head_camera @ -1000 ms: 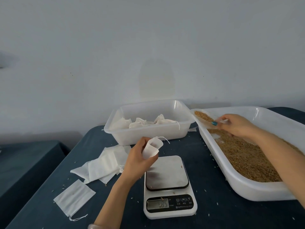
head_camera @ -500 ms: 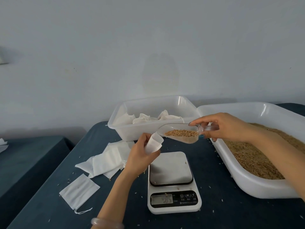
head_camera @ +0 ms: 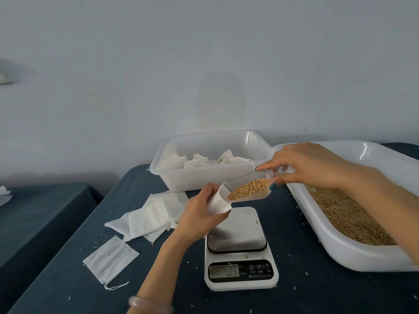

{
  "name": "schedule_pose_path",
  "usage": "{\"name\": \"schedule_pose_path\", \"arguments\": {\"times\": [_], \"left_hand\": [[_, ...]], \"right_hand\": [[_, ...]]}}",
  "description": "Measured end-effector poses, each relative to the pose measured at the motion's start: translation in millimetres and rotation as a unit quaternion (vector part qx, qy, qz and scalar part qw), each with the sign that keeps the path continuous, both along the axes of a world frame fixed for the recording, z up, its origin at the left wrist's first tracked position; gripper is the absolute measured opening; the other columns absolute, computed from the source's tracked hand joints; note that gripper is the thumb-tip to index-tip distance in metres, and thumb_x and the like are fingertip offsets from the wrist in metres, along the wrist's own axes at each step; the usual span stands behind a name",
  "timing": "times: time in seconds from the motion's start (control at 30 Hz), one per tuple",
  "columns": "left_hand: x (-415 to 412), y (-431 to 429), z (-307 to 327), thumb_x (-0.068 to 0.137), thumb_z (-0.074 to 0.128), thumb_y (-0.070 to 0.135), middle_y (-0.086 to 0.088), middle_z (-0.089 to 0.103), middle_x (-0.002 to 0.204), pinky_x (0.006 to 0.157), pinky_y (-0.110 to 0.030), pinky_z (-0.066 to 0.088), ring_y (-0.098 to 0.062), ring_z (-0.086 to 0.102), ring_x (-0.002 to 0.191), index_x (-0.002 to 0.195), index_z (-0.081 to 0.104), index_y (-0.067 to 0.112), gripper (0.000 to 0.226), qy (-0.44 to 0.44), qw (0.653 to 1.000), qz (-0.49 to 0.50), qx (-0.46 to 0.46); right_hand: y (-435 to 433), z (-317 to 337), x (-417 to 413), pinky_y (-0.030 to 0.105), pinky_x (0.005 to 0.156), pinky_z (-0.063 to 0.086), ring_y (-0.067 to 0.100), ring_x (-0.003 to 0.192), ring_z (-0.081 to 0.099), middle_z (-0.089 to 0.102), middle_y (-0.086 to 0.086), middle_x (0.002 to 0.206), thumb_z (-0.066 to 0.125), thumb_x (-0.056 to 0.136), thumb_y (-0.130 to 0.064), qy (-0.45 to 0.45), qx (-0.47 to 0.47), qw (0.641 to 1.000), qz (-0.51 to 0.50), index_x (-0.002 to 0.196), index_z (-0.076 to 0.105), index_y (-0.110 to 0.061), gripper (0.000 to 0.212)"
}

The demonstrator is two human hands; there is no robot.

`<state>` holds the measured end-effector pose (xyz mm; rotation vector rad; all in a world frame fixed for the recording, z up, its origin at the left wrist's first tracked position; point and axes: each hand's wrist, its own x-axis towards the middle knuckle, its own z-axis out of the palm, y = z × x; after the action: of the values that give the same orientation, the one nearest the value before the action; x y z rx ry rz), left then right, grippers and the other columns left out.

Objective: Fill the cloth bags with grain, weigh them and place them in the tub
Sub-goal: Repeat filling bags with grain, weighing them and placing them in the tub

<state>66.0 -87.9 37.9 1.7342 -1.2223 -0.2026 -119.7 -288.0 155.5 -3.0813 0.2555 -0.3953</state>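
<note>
Above the scale (head_camera: 238, 232), our left hand (head_camera: 199, 209) grips the open bag (head_camera: 218, 201), its mouth facing right. Our right hand (head_camera: 303, 164) pinches the scoop (head_camera: 260, 196) of grain (head_camera: 248, 189). The scoop's long axis slopes down-left, lip at the bag mouth.

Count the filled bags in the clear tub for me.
3 show, side by side inside the clear tub: left bag, middle bag, right bag. More may lie hidden behind its front wall.
</note>
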Motion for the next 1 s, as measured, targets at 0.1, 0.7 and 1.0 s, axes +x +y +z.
{"name": "schedule_pose_path", "arguments": {"times": [0.1, 0.7, 1.0], "left_hand": [[-2, 0, 1, 0.068, 0.067, 0.054, 0.031, 0.062, 0.098, 0.066, -0.009, 0.047, 0.002, 0.060, 0.090, 0.103, 0.049, 0.043, 0.042, -0.007, 1.000, -0.007, 0.010], [-9, 0, 4, 0.082, 0.076, 0.033, 0.018, 0.062, 0.108, 0.060, -0.015, 0.048, -0.006, 0.062, 0.079, 0.112, 0.046, 0.037, 0.042, 0.021, 0.999, -0.040, 0.020], [-11, 2, 6, 0.081, 0.070, 0.041, 0.021, 0.063, 0.111, 0.060, -0.020, 0.050, -0.003, 0.063, 0.082, 0.120, 0.048, 0.036, 0.045, 0.043, 0.998, -0.042, 0.013]], "right_hand": [[4, 7, 5, 0.022, 0.080, 0.030, -0.004, 0.088, 0.049, 0.057, -0.033, 0.090, 0.026, 0.062, -0.084, -0.002, -0.075, 0.997, 0.003, 0.120, 0.054, -0.061, 0.069], [23, 35, 4, 0.034, 0.110, 0.022, 0.007, 0.096, 0.055, 0.067, -0.023, 0.096, 0.023, 0.074, -0.074, -0.022, -0.234, 0.972, 0.016, 0.123, 0.059, -0.055, 0.063], [29, 39, -2, 0.040, 0.108, 0.028, 0.015, 0.093, 0.058, 0.068, -0.019, 0.090, 0.040, 0.077, -0.065, -0.047, -0.240, 0.969, 0.025, 0.120, 0.065, -0.048, 0.053]]}}
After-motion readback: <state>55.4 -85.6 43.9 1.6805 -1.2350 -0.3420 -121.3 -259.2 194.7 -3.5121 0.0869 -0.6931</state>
